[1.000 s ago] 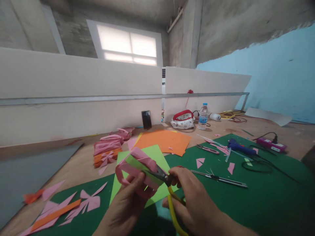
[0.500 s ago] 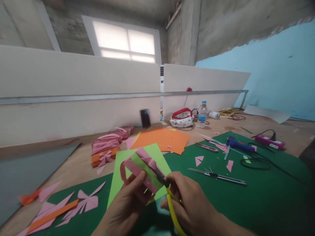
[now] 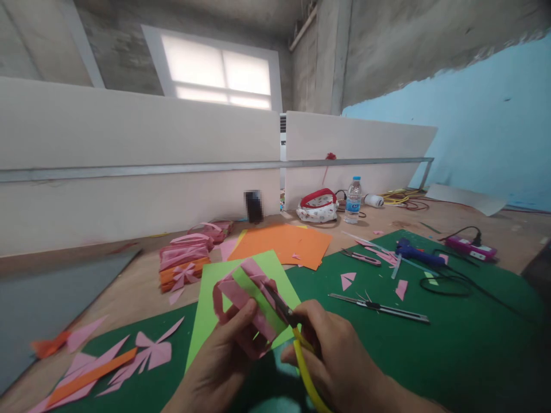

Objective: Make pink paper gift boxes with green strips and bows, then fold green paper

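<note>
My left hand [image 3: 228,358] pinches a folded pink paper piece [image 3: 241,295] held up over a light-green sheet [image 3: 215,310]. My right hand [image 3: 333,358] grips yellow-handled scissors [image 3: 297,344], whose dark blades reach into the pink paper's right side. Both hands hover above the green cutting mat [image 3: 430,355] near the table's front edge.
Pink and orange paper cutouts [image 3: 107,361] lie at the front left. A stack of pink and orange folded bows [image 3: 185,258] and orange sheets [image 3: 284,244] sit behind. On the mat lie a utility knife [image 3: 379,308], a blue glue gun [image 3: 415,252] and cables; a water bottle [image 3: 354,201] stands at the back.
The scissor blades have pushed further into the pink paper, and the paper has turned slightly in my left hand. Both hands stay in nearly the same place.
</note>
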